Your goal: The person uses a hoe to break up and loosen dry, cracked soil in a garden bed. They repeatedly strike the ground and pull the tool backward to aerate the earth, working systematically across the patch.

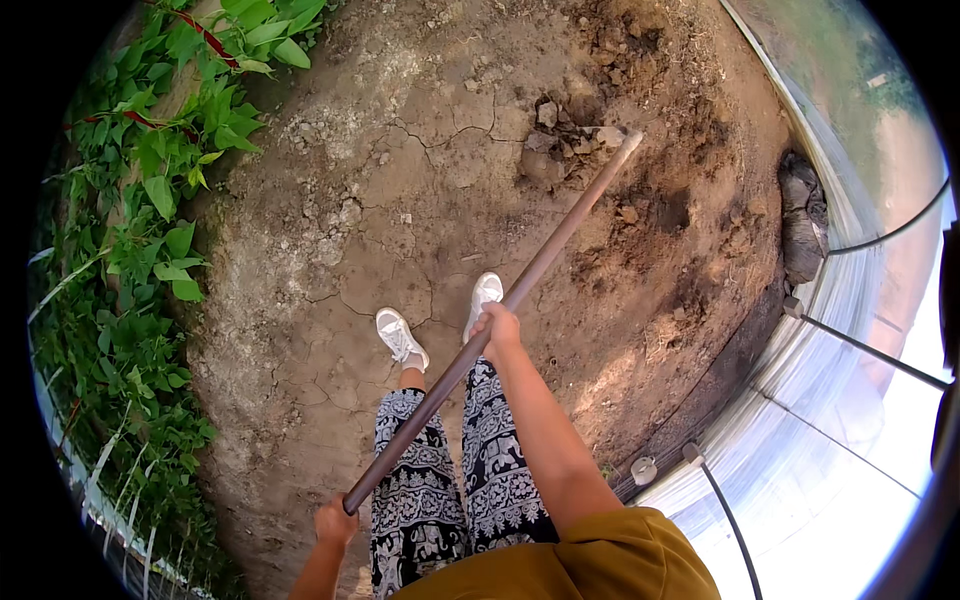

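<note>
A long-handled hoe (561, 234) slants across the view from lower left to upper right. Close to its butt end, my left hand (335, 521) is wrapped around the shaft beside my thigh. Farther up, my right hand (499, 330) grips the same shaft in front of my foot. The far end of the tool rests at a patch of broken soil clods (551, 146). Only a thin pale edge of the hoe's head shows there; the rest is hidden among the clods or seen edge-on.
Leafy green vine plants (161, 277) with red ties line the left side. Plastic sheeting (832, 330) with dark ribs curves along the right, beside a dark bundle (802, 217). My white shoes (401, 336) stand on cracked dry soil (315, 300). Loosened darker earth (667, 210) lies to the right.
</note>
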`<state>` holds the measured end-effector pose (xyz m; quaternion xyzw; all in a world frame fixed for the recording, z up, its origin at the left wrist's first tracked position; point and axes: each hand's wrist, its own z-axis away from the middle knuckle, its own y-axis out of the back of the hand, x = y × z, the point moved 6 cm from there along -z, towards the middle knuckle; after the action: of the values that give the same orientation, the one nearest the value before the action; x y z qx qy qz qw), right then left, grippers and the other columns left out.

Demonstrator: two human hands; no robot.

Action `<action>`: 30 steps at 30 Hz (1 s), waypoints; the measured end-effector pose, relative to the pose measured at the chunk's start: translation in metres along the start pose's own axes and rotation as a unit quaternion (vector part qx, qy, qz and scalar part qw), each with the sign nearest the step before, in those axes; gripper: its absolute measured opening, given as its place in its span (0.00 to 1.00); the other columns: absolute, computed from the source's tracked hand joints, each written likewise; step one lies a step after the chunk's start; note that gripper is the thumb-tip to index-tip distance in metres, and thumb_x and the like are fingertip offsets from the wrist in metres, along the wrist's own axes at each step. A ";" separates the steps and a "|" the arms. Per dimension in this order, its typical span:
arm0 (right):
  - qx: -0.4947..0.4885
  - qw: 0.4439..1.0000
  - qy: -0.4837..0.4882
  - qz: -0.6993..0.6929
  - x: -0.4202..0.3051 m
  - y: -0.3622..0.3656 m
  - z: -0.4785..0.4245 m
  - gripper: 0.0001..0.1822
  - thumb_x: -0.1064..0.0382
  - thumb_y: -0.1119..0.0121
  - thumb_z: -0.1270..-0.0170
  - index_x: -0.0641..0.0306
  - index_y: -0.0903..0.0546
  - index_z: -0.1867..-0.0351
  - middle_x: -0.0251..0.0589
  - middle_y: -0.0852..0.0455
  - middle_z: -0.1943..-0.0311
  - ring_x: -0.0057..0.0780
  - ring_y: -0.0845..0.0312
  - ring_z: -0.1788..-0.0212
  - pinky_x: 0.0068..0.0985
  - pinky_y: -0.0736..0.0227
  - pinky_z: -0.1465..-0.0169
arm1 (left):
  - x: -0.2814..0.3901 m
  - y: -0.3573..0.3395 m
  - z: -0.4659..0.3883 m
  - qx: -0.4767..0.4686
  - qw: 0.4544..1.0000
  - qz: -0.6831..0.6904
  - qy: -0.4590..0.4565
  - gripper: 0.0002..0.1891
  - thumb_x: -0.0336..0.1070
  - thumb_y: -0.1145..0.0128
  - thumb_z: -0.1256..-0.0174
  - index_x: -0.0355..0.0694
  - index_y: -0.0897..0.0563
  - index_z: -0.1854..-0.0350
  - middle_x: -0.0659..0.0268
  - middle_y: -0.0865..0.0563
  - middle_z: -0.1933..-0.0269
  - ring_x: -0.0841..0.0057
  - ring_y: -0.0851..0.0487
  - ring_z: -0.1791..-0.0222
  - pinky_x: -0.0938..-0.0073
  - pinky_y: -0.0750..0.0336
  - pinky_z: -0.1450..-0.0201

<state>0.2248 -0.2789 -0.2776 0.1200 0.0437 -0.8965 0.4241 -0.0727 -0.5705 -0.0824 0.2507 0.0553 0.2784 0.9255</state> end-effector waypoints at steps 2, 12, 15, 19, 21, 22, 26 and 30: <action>0.002 1.000 -0.011 -0.021 -0.004 0.007 0.002 0.05 0.69 0.48 0.49 0.63 0.31 0.78 0.36 0.32 0.87 0.28 0.35 0.87 0.28 0.35 0.83 | -0.002 -0.006 -0.013 0.018 0.999 -0.001 -0.040 0.12 0.37 0.40 0.54 0.43 0.20 0.64 0.52 0.17 0.74 0.56 0.18 0.74 0.59 0.23 0.67; -0.019 0.914 0.401 0.057 -0.278 -0.022 0.095 0.06 0.70 0.45 0.44 0.67 0.31 0.70 0.34 0.31 0.84 0.22 0.35 0.84 0.23 0.33 0.80 | 0.260 -0.004 -0.160 0.100 0.942 0.211 -0.241 0.11 0.38 0.39 0.53 0.44 0.21 0.65 0.54 0.18 0.74 0.56 0.19 0.73 0.59 0.25 0.70; 0.006 0.904 0.418 0.089 -0.296 -0.033 0.065 0.06 0.71 0.46 0.44 0.67 0.31 0.73 0.33 0.31 0.85 0.21 0.36 0.86 0.22 0.34 0.81 | 0.273 -0.009 -0.182 0.104 0.942 0.221 -0.228 0.11 0.39 0.40 0.52 0.41 0.21 0.68 0.52 0.18 0.74 0.53 0.19 0.72 0.58 0.25 0.69; 0.065 0.958 0.250 0.121 -0.141 -0.011 -0.038 0.05 0.73 0.48 0.49 0.71 0.31 0.77 0.39 0.29 0.87 0.26 0.33 0.89 0.26 0.34 0.86 | 0.166 -0.028 -0.136 0.002 0.990 0.104 -0.093 0.12 0.41 0.41 0.50 0.37 0.21 0.70 0.48 0.18 0.74 0.53 0.19 0.72 0.60 0.25 0.67; 0.038 0.989 0.109 0.091 -0.071 -0.010 -0.053 0.04 0.72 0.48 0.49 0.70 0.28 0.79 0.39 0.29 0.86 0.29 0.31 0.87 0.29 0.33 0.85 | 0.135 0.002 -0.085 -0.024 0.997 0.055 -0.053 0.16 0.42 0.41 0.51 0.34 0.21 0.65 0.48 0.17 0.73 0.54 0.18 0.71 0.60 0.24 0.66; 0.008 0.993 0.088 0.081 -0.067 -0.019 -0.044 0.05 0.72 0.47 0.48 0.69 0.28 0.79 0.38 0.29 0.86 0.29 0.31 0.86 0.28 0.32 0.84 | 0.133 0.028 -0.073 -0.051 0.996 0.059 -0.036 0.17 0.42 0.41 0.51 0.33 0.21 0.64 0.48 0.17 0.72 0.54 0.18 0.71 0.60 0.25 0.66; -0.114 0.992 0.039 0.045 -0.140 -0.041 -0.015 0.06 0.68 0.44 0.46 0.64 0.28 0.78 0.35 0.30 0.85 0.27 0.32 0.84 0.25 0.31 0.81 | 0.201 0.099 -0.004 -0.102 0.992 0.063 -0.047 0.18 0.42 0.39 0.52 0.32 0.22 0.64 0.48 0.18 0.73 0.53 0.18 0.71 0.59 0.25 0.66; -0.140 0.987 0.062 -0.040 -0.178 -0.038 0.005 0.08 0.66 0.43 0.46 0.62 0.29 0.79 0.34 0.29 0.85 0.25 0.32 0.85 0.23 0.33 0.81 | 0.238 0.140 0.038 -0.135 0.988 0.062 -0.050 0.18 0.43 0.39 0.53 0.34 0.22 0.64 0.48 0.18 0.73 0.53 0.18 0.71 0.59 0.25 0.65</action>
<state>0.3031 -0.1221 -0.2291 0.1128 0.1993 -0.8889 0.3967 0.0679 -0.3570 0.0291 0.1398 -0.0453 0.3269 0.9336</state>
